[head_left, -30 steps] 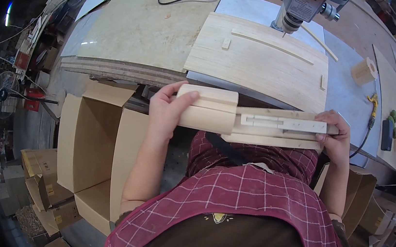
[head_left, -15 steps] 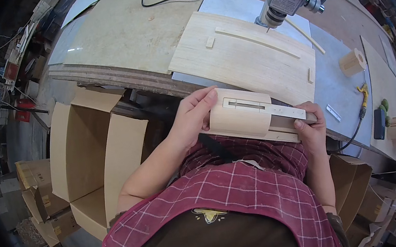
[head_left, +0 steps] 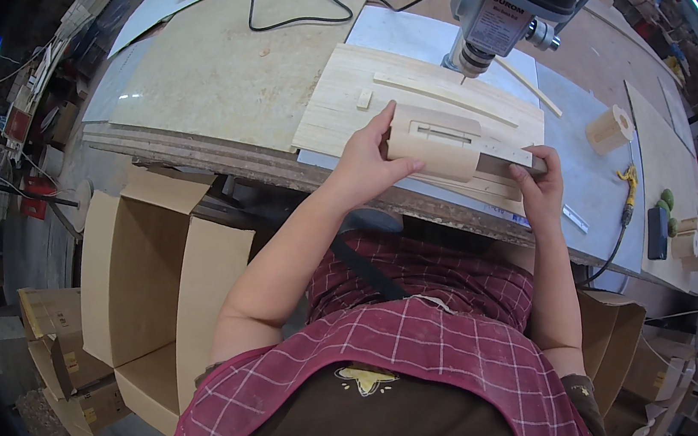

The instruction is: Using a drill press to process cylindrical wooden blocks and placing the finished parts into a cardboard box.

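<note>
My left hand (head_left: 370,162) grips the left end of a pale, rounded wooden cylinder (head_left: 437,160), its thumb along the near side and fingers round the far side. A long narrow slot runs along the cylinder's top. Out of its right end sticks a grey bar (head_left: 494,166) with a pale strip (head_left: 507,152) on top, marked by small holes. My right hand (head_left: 539,183) pinches the bar's outer end between thumb and fingers. Both hands hold the piece over the near part of a flat wooden board (head_left: 328,108), below the drill press (head_left: 501,7).
Thin wooden strips (head_left: 443,97) lie on the board. At the right are another wooden cylinder (head_left: 610,130), a yellow-handled corded tool (head_left: 628,186) and a dark phone-like object (head_left: 657,233). An open cardboard box (head_left: 136,277) stands left of me, below the bench edge (head_left: 231,167).
Both hands have carried the cylinder and bar forward, from above my lap to over the board. My left thumb has shifted from the cylinder's far edge to its near side.
</note>
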### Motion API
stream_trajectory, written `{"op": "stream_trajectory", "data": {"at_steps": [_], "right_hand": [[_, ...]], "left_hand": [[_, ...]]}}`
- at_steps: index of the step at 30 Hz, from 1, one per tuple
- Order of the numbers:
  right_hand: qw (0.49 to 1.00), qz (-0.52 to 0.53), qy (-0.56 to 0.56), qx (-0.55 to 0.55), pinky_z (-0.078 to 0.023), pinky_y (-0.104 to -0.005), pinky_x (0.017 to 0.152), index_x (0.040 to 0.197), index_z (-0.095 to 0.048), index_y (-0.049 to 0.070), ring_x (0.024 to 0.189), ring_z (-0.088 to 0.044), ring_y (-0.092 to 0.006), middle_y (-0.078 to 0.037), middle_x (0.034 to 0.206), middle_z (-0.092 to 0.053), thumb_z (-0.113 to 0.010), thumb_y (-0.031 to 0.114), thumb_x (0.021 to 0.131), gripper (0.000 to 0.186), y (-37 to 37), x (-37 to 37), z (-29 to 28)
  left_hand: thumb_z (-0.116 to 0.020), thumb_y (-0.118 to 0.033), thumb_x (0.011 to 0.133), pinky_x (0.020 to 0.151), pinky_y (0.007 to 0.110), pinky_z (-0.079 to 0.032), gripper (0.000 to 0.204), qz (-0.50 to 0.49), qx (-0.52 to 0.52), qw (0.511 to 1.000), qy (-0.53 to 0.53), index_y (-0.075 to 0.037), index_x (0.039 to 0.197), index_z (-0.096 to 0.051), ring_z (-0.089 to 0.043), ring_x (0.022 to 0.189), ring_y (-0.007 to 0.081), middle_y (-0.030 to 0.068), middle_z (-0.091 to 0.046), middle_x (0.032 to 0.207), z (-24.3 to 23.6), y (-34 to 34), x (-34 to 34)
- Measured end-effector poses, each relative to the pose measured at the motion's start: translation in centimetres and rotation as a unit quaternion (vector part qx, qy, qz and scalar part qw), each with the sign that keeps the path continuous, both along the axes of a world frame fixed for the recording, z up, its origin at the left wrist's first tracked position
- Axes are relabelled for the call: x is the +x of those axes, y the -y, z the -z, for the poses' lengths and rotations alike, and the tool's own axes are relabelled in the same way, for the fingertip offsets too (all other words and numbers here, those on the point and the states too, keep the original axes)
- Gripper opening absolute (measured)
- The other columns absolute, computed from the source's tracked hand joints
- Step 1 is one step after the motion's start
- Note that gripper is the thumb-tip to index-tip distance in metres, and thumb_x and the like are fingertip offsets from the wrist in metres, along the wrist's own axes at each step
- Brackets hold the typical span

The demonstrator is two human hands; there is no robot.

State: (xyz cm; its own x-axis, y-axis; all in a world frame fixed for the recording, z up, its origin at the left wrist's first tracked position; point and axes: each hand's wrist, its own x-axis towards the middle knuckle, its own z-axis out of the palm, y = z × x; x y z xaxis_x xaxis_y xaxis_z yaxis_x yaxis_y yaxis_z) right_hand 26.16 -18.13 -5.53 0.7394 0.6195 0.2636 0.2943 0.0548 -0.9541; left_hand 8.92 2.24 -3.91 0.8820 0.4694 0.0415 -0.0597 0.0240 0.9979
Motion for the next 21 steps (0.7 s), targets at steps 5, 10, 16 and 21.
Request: {"op": "stream_trajectory", "data": {"at_steps": [5, 10, 16, 21], "right_hand": [[0.998, 0.032, 0.029, -0.049, -0.041, -0.0225, 0.073, 0.096, -0.046, 0.005, 0.081, -0.049, -0.0106, -0.002, 0.087, -0.053, -0.068, 0.005, 0.071, 0.033, -1.4, 2.2, 0.5], [0.997, 0.061, 0.014, -0.047, -0.042, -0.0225, 0.069, 0.096, -0.045, 0.006, 0.081, -0.05, -0.0112, -0.004, 0.088, -0.053, -0.068, 0.005, 0.071, 0.034, -3.5, 3.5, 0.0], [0.996, 0.062, 0.043, -0.056, -0.041, -0.022, 0.068, 0.095, -0.044, 0.007, 0.08, -0.048, -0.011, -0.003, 0.088, -0.05, -0.068, 0.005, 0.071, 0.034, -5.1, 3.7, 0.4], [0.998, 0.047, 0.018, -0.025, -0.041, -0.0222, 0.068, 0.095, -0.043, 0.008, 0.08, -0.048, -0.0107, -0.003, 0.089, -0.049, -0.068, 0.006, 0.073, 0.034, -5.0, 3.5, 0.3]], "left_hand": [[-0.066, -0.012, 0.073, 0.076, 0.024, -0.044, 0.071, -0.077, 0.101, 0.99, -0.067, -0.001, 0.131, -0.027, -0.052, 0.094, 0.0129, 0.0109, -0.052, 0.111, 1.0, 0.2, 2.7], [-0.061, -0.019, 0.078, 0.07, 0.023, -0.044, 0.063, -0.17, 0.195, 0.966, 0.004, -0.001, 0.13, -0.03, -0.052, 0.089, 0.013, 0.0157, -0.053, 0.108, 2.3, 0.1, 4.9], [-0.064, -0.023, 0.074, 0.068, 0.028, -0.044, 0.075, -0.155, 0.192, 0.968, 0.049, -0.001, 0.131, -0.022, -0.053, 0.083, 0.0222, 0.0208, -0.042, 0.118, 4.0, -1.7, 5.4], [-0.067, -0.021, 0.071, 0.065, 0.027, -0.043, 0.078, -0.15, 0.168, 0.973, 0.042, -0.001, 0.132, -0.022, -0.052, 0.08, 0.0209, 0.0201, -0.043, 0.117, 4.0, -1.5, 5.4]]}}
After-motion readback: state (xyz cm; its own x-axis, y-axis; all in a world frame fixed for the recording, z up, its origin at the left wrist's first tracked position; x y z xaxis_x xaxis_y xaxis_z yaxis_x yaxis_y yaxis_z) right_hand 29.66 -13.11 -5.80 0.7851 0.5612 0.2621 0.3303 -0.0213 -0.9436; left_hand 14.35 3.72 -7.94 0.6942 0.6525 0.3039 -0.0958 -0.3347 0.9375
